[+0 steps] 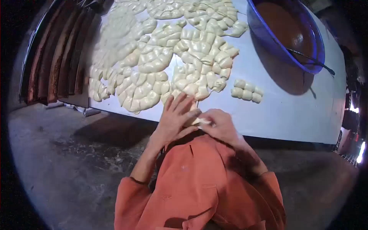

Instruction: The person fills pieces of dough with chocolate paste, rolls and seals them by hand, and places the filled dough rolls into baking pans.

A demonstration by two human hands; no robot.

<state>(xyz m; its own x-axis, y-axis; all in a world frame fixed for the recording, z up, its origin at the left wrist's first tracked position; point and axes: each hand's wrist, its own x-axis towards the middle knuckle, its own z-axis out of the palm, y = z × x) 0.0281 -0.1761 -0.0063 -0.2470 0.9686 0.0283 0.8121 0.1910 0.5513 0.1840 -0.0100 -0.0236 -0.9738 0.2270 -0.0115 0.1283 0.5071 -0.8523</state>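
Observation:
At the table's near edge, my left hand [177, 119] lies with its fingers stretched and spread, the fingertips touching the pale dough. My right hand [220, 124] is closed, thumb and fingers pinching a small piece of dough [197, 121] between the two hands. Beyond them spreads a wide mass of glossy, cream-coloured dough pieces [143, 90], pressed against one another in lumpy patches. Right of my hands, a small block of dough balls [247, 91] sits apart in two joined rows.
A white table [276, 119] carries the dough. At its far right stands a blue basin [264, 28] of brown liquid, with a dark-handled utensil [312, 59] across its rim. Dark, worn metal trays [57, 53] lean at the left. Grey floor [76, 153] shows below.

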